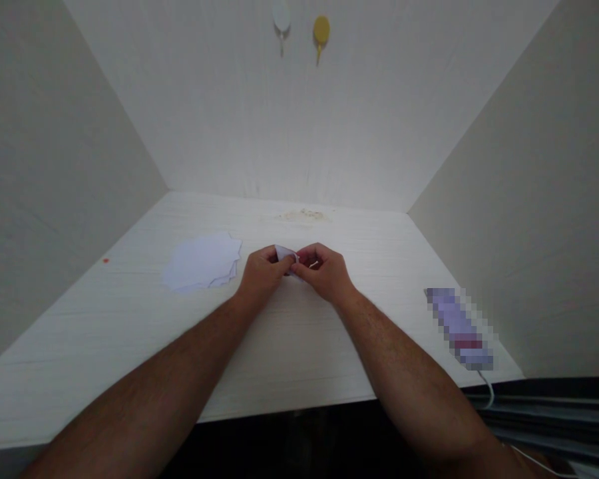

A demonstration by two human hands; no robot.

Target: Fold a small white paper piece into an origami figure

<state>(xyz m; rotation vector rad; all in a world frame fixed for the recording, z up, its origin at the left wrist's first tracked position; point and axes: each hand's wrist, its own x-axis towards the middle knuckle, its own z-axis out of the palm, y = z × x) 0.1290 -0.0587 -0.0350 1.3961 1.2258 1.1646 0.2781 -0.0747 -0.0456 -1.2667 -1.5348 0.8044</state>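
Note:
Between my two hands, above the middle of the white table, is a small folded piece of white paper [282,252]. My left hand [265,269] pinches its left side, with the thumb lying over it. The fingertips of my right hand [324,267] close on the paper's right edge, close to the left thumb. Part of the paper is hidden behind the fingers. To the left of my left hand, a loose pile of white paper sheets [204,261] lies flat, with uneven edges.
A blurred-out purple object [456,326] with a white cable [490,392] lies at the table's right side. White [281,18] and yellow [321,30] hooks hang on the back wall. Side walls stand left and right. A small orange spot [106,261] marks the table's left.

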